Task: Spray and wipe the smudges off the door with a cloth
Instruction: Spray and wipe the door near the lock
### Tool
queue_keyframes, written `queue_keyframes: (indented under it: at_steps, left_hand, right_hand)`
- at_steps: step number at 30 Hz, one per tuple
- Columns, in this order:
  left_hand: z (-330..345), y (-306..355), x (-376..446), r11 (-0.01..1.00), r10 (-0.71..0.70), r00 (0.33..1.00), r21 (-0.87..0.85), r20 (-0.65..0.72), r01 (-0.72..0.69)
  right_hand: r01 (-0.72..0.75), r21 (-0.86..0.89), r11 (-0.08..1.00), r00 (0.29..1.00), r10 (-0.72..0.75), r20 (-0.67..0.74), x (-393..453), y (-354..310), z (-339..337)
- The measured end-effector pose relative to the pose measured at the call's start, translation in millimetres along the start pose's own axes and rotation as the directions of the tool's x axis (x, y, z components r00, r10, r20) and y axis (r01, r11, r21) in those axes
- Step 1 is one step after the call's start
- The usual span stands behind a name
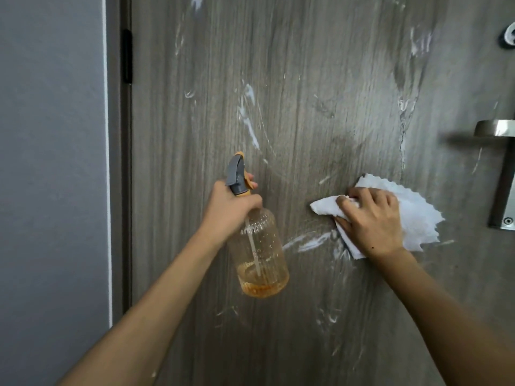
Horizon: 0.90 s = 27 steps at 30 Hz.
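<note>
the door (306, 79) fills most of the view, a grey-brown wood-grain panel streaked with white smudges (248, 118) in many places: a long smear left of the middle, drips running down on the right near the handle, a patch high up, and thinner marks low down. a fresh white streak lies just below and left of the cloth (412, 213).

the cloth, white with a zigzag edge, is pressed flat against the door at mid height, right of centre. the right hand (370, 218) lies over it, fingers bent and bunching part of the fabric under the fingertips, the palm holding the rest to the panel.

the left hand (228, 207) grips the neck of a spray bottle (259, 260), fingers wrapped round it below the grey and orange trigger head. the bottle is clear amber plastic, tilted, with a little orange liquid at the bottom and a tube running down inside. it sits left of the cloth, apart from it.

a metal door handle (498, 135) with its plate shows at the right edge. at the left are the dark door frame (125, 135) and a grey wall (50, 162).
</note>
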<state>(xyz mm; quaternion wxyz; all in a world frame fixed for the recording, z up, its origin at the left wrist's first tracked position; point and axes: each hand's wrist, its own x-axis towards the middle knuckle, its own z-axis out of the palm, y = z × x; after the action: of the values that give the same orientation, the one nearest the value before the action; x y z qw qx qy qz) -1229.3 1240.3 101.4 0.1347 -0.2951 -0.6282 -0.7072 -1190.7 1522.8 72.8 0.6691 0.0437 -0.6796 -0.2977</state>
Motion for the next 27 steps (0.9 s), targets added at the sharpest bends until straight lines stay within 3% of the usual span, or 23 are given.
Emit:
queue_keyframes:
  at_steps: [8, 12, 20, 27]
  left_hand:
    - [8, -14, 6, 0.995, -0.042, 0.999, 0.089, 0.006, 0.041]
    - [6, -11, 10, 0.997, -0.072, 0.997, -0.015, -0.028, 0.072]
    - [-22, 41, 41, 0.993, 0.095, 0.976, -0.047, -0.198, -0.106]
    - [-32, 62, 57, 0.988, 0.154, 0.960, 0.033, -0.234, -0.150]
  right_hand:
    - [-0.007, 0.016, 1.000, 1.000, 0.007, -0.009, 1, 0, 0]
    - [-0.001, 0.016, 1.000, 1.000, 0.001, 0.008, 0, 0, 1]
    - [0.002, -0.005, 1.000, 1.000, -0.002, -0.030, -1, -1, 3]
    - [0.014, -0.006, 1.000, 0.998, -0.014, -0.053, -2, 0, 4]
